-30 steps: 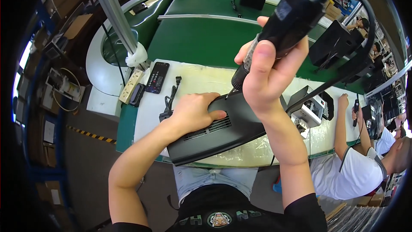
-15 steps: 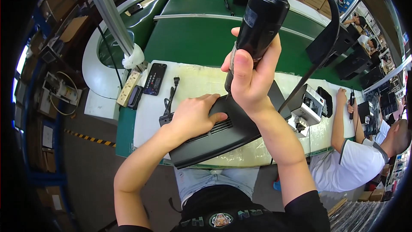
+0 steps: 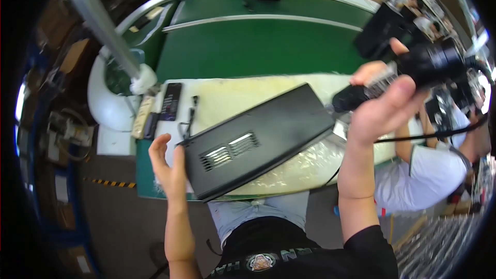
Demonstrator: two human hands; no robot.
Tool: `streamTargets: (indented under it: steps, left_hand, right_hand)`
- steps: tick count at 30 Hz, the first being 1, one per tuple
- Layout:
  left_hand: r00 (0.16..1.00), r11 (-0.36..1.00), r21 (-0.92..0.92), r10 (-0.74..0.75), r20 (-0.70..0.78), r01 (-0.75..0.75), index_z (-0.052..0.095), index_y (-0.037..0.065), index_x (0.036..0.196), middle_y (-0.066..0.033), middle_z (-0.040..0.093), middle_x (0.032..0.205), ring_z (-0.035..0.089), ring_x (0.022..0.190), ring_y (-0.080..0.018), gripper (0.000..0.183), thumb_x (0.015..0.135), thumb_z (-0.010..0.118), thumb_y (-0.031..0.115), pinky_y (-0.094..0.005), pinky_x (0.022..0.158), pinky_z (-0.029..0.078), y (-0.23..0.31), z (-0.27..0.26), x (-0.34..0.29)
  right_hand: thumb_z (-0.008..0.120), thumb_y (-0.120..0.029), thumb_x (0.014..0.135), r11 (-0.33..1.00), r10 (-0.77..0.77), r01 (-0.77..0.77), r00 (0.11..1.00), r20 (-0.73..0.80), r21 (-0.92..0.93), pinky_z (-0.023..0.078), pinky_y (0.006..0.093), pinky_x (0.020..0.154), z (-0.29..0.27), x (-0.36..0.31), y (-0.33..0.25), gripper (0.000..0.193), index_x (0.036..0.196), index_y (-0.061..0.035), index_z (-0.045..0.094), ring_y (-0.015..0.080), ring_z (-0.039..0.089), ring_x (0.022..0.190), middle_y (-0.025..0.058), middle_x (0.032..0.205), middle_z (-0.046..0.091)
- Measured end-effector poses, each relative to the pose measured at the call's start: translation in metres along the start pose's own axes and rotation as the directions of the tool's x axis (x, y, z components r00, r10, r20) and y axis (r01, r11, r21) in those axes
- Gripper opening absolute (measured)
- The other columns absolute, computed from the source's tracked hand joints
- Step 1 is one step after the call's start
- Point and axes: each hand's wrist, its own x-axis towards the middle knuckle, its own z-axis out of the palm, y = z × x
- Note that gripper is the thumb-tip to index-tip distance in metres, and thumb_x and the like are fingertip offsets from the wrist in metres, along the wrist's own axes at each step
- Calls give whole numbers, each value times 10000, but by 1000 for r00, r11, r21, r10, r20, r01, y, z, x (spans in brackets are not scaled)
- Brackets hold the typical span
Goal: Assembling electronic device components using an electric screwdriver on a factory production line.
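A flat black metal casing (image 3: 281, 129) with two vent grilles lies at a slant across the mat. At its left end is my left hand (image 3: 170, 173), thumb and fingers apart. The thumb is right by the casing's edge; whether it touches cannot be made out. My right hand (image 3: 385, 111) is wrapped round a black corded electric screwdriver (image 3: 431, 64), raised beyond the casing's right end. The tool is tilted, its narrow end turned toward the casing, and blurred by motion. Whether its tip meets the casing is unclear.
A black remote-like device (image 3: 171, 102), a short black cord (image 3: 191, 116) and a cream power strip (image 3: 142, 118) lie at the mat's left. Beyond the mat runs a green conveyor belt (image 3: 258, 46). A metal post (image 3: 101, 20) stands left. A co-worker's white sleeve (image 3: 418, 175) shows at right.
My right hand has swung the screwdriver right and tilted it over, off the casing's top. My left hand has come off the grilles to the casing's left end. The casing has turned slightly.
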Motion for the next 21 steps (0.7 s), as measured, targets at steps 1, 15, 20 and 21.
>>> streamTargets:
  steps: [1,15,20,21]
  left_hand:
    - [990,980,-173,-83,113,102,425,-11,1319,-168,518,1291,505,1201,-266,503,852,597,62,-380,1083,327,-15,-9,-6]
    - [961,816,-511,-257,98,270,449,-12,1305,-133,535,1220,525,1106,-231,526,819,622,96,-337,987,405,6,55,-44]
    - [962,853,-449,-267,65,267,467,14,1265,-106,515,1180,473,1104,-208,518,792,656,110,-320,996,357,12,74,-51]
    - [960,841,-469,-270,69,270,457,10,1262,-105,517,1145,483,1053,-191,510,798,651,103,-308,956,379,19,72,-49]
  right_hand:
    - [430,-362,1005,999,-9,5,996,-89,-45,495,288,484,-20,-2,-1,543,1321,48,265,177,568,561,241,1197,534]
    - [501,-292,995,908,249,-265,964,-91,-323,487,275,561,-160,-100,91,501,1325,-3,261,125,549,614,135,1189,528]
    - [389,-469,1005,947,270,-276,961,-56,-164,447,241,442,-84,-49,2,629,1293,90,389,135,524,518,161,963,617]
    - [378,-533,989,950,301,-307,949,-92,-61,425,229,442,-55,-41,-16,705,1305,97,383,136,502,509,122,740,592]
